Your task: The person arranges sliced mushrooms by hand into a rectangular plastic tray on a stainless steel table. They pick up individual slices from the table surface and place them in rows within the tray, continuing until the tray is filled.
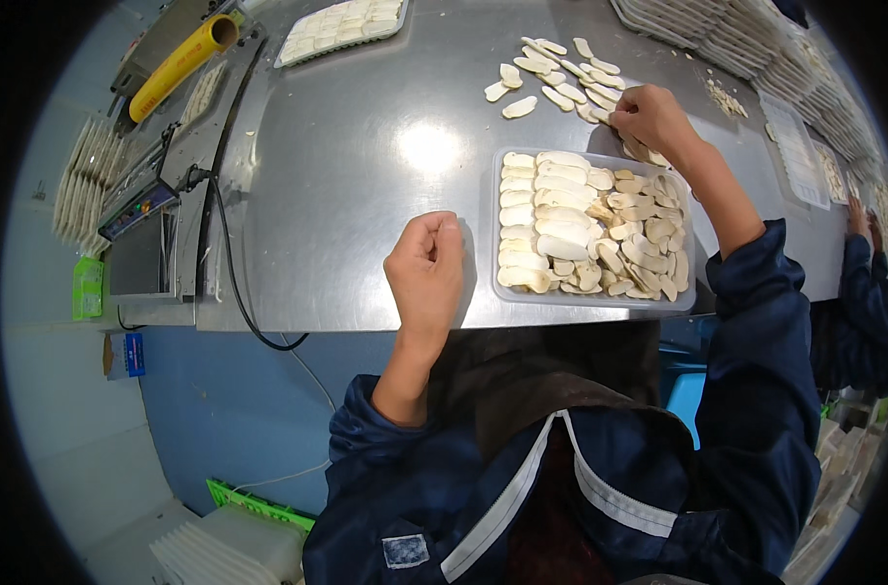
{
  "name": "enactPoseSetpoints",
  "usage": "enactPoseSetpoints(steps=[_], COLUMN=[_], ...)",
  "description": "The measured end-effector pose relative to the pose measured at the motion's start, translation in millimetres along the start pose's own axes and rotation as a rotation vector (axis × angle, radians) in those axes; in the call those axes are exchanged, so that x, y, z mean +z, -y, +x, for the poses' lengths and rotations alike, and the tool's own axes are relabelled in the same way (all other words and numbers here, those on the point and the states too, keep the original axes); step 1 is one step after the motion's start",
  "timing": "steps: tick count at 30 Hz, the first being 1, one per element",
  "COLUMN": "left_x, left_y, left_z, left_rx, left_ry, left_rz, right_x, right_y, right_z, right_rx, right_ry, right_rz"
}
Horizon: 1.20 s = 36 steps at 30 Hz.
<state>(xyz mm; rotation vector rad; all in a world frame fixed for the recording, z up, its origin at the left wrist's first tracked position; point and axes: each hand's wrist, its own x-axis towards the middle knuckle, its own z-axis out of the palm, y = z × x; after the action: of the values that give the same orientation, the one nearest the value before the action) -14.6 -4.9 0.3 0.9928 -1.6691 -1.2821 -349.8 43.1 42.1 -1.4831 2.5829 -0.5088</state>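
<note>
A clear plastic tray [594, 302] lies near the table's front edge. Its left part holds two columns of overlapping pale mushroom slices [563, 197]; smaller, browner slices [641, 252] fill the right part. Beyond the tray, my right hand [645, 121] reaches down at the right end of a loose pile of pale slices [561, 91], fingertips bent together; whether it grips a slice is hidden. Some slices also lie below that hand, by the tray's back rim. To the left of the tray, my left hand [425, 256] rests curled in a loose fist, with nothing seen in it.
A filled tray [341, 33] sits at the back left. At left are a machine with a black cable [228, 270] and a yellow tube [184, 66]. Stacked trays [736, 36], an emptier tray [791, 150], and a co-worker's hands [861, 219] are at right.
</note>
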Motion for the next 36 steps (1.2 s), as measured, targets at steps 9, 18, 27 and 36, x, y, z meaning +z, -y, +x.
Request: enactPoseSetpoints(steps=[9, 18, 27, 36], left_x=[0, 4, 4, 6], left_y=[3, 2, -24, -71], left_z=[0, 4, -5, -43], left_rx=[0.007, 0.01, -0.002, -0.291], left_ry=[-0.03, -0.01, 0.066, 0.577], left_rz=[-0.026, 0.011, -0.034, -0.273], right_x=[8, 6, -44, -9], right_y=[0, -3, 30, 112], right_z=[5, 2, -36, -195], right_rx=[-0.141, -0.06, 0.262, 0.282], right_ry=[-0.091, -0.05, 0.185, 0.239], right_rz=[-0.245, -0.185, 0.991, 1.104])
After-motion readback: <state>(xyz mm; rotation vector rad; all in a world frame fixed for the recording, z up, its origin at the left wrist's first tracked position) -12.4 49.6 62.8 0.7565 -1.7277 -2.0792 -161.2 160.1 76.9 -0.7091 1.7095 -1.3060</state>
